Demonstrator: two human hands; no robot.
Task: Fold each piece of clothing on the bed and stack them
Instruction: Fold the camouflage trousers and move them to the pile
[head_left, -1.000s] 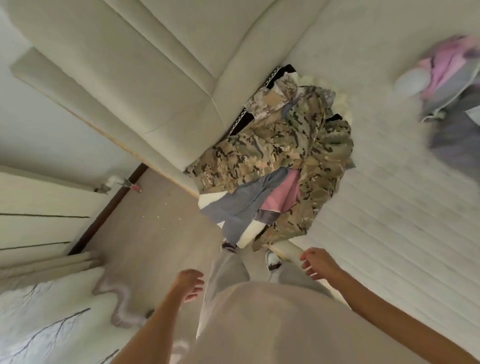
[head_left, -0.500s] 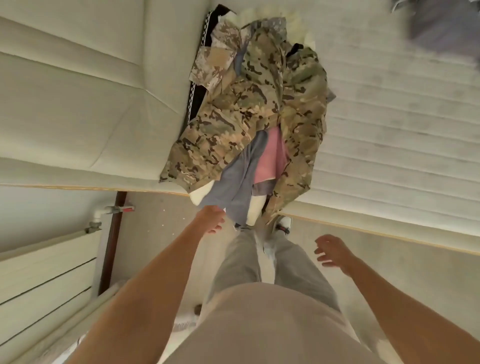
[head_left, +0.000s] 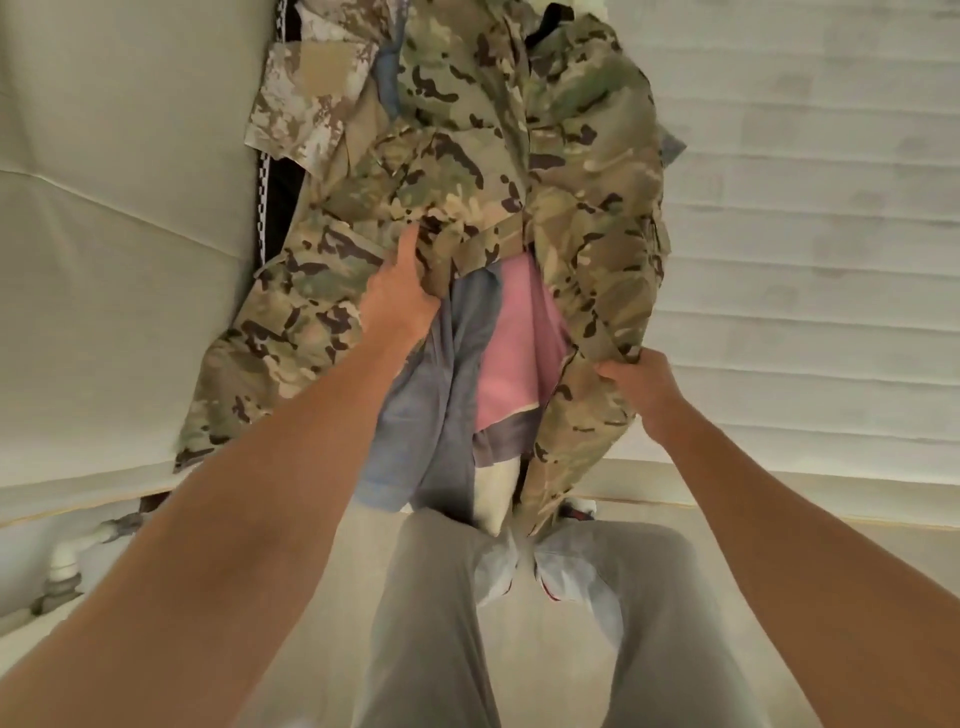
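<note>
Down low, the right hand (head_left: 641, 387) pinches the camouflage jacket (head_left: 519, 171) at its hem; the left hand (head_left: 400, 299) grips its fabric farther up. Between them lie blue (head_left: 441, 395) and pink garments (head_left: 519, 343), heaped on the bed (head_left: 810, 208) beyond.

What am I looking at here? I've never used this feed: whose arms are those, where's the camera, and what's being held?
There is no machine: these are a person's bare arms, filmed by one wide-angle camera on their head, looking down, so their own grey trousers fill the bottom. A heap of clothes lies on the pale bed and hangs over its edge. The left hand grips the camouflage jacket on top, near its middle. The right hand pinches the same jacket's edge. Beneath it show a pink garment and a blue-grey garment. Nothing looks folded yet.
</note>
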